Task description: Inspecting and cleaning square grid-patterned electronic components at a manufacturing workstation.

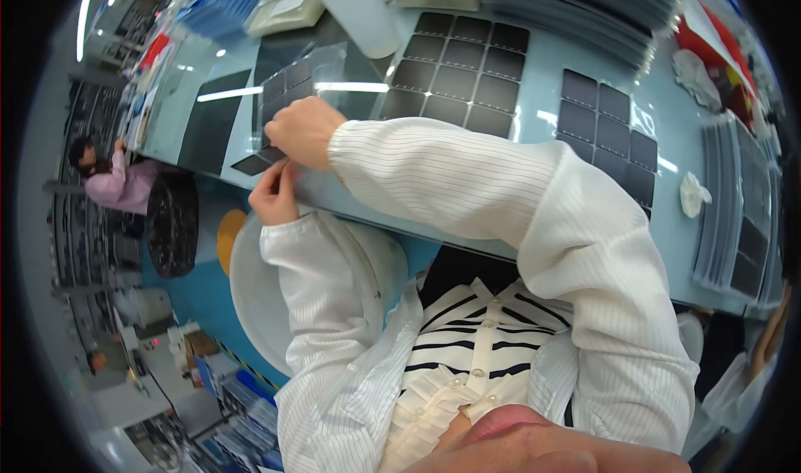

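Near the table's front left edge, my two hands are close together over a clear film sheet with dark square pieces (288,83). My right hand (305,131) reaches across to the left, its fingers curled down onto the sheet. Just below it, my left hand (277,194) is closed in a pinch at the table edge. What lies between its fingertips is hidden. A dark piece (249,165) juts out beside the fingers, over the edge. To the right, dark grey squares (456,53) lie in a large grid, and a smaller grid of dark squares (611,129) sits farther right.
A white bin (259,298) stands under the table edge. Stacks of clear-sleeved sheets (584,6) line the back, and more stacked sheets (734,214) stand at right. A crumpled tissue (693,195) lies nearby. At left are a black-bagged bin (173,223) and a person in pink (121,181).
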A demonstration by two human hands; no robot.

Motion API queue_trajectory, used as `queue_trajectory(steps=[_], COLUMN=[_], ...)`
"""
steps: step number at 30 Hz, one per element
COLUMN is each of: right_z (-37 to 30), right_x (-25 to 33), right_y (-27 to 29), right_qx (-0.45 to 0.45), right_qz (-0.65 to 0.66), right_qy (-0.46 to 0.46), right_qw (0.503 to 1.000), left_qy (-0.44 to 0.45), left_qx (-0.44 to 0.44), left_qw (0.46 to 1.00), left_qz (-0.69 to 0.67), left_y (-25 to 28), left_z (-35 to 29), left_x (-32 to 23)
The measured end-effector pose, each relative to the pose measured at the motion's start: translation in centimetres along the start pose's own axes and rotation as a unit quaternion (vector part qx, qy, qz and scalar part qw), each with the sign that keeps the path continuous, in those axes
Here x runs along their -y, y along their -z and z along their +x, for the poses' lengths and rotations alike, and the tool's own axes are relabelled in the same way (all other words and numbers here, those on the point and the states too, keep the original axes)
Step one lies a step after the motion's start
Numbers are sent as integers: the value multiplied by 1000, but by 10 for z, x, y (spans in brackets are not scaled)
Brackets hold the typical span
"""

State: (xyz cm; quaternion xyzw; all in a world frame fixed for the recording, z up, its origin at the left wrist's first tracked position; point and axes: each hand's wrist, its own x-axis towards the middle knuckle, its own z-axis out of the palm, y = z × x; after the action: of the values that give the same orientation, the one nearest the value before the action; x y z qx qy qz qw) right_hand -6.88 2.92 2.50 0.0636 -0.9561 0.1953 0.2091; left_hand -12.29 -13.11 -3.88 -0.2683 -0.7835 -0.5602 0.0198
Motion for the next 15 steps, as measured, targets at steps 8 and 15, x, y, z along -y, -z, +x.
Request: queue_trajectory(steps=[8,15], right_z=[37,39], right_x=[-17,-42], right_y=[-20,41], right_qx=[-113,-222], right_qz=[170,150], right_qy=[-153,-183], right_qw=[967,946], left_qy=[29,72], left_qx=[-41,-14], left_qw=[998,997], left_qz=[-24,-2], left_y=[11,36], left_z=[11,10], left_x=[2,36])
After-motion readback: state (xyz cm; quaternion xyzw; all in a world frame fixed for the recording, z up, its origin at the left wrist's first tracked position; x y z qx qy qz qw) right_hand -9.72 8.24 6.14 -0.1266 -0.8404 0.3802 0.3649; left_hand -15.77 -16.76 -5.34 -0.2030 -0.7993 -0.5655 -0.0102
